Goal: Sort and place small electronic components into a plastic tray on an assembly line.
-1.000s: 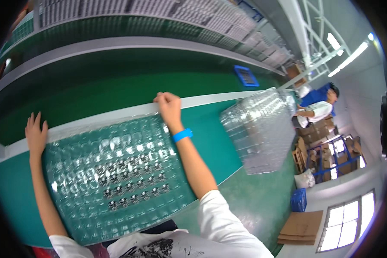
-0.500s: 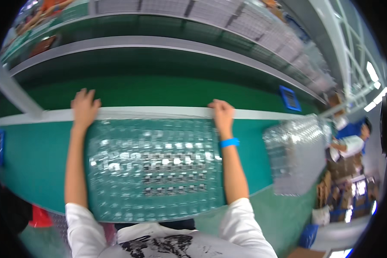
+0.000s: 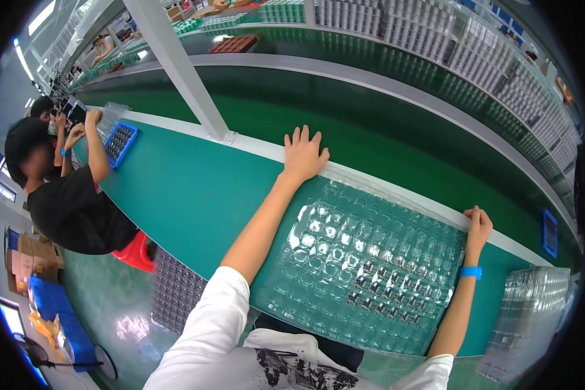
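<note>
**Tray squared on the bench, both hands at its far edge**

I'm looking down at a clear plastic blister tray [image 3: 364, 266] lying flat on the green bench [image 3: 188, 195], right in front of me. My left hand [image 3: 303, 155] is at the tray's far-left corner, fingers spread and flat, palm down on the white strip [image 3: 253, 147] along the conveyor edge – pressing, not wrapped round anything. My right hand [image 3: 478, 224], w/ the blue wristband [image 3: 470, 272], sits at the far-right corner; fingers curl over the tray's rim, but I can't tell if they pinch it or just rest.

Progress, as I judge it: tray is down and lined up w/ the strip. Some pockets towards the middle and near-right hold small dark parts; most pockets, esp. the left side and far rows, look empty. So filling is only partly done.

To my right, a stack of clear trays [image 3: 530, 318] waits. To my left a co-worker in a black shirt [image 3: 71, 208] reaches to a blue tray [image 3: 120, 142].
</note>
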The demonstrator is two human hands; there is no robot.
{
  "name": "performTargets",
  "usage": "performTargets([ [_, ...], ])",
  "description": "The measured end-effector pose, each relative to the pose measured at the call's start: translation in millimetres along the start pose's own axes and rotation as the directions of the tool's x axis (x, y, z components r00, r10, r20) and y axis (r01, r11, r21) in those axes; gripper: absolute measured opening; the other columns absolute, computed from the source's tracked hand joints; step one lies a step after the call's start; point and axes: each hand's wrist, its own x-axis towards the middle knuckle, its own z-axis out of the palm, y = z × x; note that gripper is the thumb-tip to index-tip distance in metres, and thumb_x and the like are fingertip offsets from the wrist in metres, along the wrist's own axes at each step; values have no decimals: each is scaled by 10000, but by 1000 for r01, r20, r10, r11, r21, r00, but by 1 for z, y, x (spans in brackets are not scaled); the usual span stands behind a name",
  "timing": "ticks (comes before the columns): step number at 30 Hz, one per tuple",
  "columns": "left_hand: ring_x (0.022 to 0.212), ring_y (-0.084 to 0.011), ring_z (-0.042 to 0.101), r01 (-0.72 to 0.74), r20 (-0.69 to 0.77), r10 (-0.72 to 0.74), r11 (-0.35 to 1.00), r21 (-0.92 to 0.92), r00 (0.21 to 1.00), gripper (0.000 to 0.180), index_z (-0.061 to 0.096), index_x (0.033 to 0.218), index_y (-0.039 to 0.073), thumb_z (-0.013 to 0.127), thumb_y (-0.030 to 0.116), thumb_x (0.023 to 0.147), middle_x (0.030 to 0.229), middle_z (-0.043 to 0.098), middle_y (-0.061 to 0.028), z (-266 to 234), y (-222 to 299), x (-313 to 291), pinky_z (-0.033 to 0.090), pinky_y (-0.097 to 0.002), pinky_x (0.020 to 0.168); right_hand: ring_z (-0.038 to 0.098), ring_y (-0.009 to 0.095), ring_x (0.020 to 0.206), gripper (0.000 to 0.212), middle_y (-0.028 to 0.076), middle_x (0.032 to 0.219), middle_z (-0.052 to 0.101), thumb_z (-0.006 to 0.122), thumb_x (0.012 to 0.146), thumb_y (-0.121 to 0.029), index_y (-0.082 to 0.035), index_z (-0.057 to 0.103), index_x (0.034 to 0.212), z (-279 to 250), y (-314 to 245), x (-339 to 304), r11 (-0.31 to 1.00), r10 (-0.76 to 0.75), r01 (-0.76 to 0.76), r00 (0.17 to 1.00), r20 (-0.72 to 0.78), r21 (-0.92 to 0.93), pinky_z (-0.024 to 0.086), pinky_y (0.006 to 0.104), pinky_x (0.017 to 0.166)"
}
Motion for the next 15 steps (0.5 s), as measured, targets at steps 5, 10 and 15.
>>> performTargets([
  [5, 1328, -420, 356, 2, 2, -2, 1000, -6, 1000, 532, 546, 1306, 93, 566, 372, 854, 1408, 421, -254, 0, -2, 0, 254, -587, 1083, 603, 148, 732, 356, 85, 751, 669, 524, 966, -222, 49, 642, 766, 2, -6, -1, 1000, -1, 1, 1000, -11, 4, 458, 285, 708],
  [10, 1328, -420, 356, 5, 12, -5, 1000, -8, 1000, 532, 543, 1306, 90, 569, 367, 853, 1409, 420, -254, -1, 0, -1, 256, -586, 1083, 595, 145, 718, 352, 84, 750, 670, 530, 963, -218, 51, 640, 764, 1, -10, -3, 999, 9, -9, 1000, -9, -32, 451, 285, 693],
  [15, 1329, -418, 356, 3, 6, -3, 1000, -15, 1000, 528, 544, 1304, 90, 571, 364, 854, 1407, 422, -254, -1, 2, 0, 252, -582, 1086, 585, 138, 702, 354, 81, 735, 662, 526, 966, -211, 54, 638, 760, -1, -8, -2, 1000, -10, 10, 1000, -13, 15, 445, 279, 687],
])
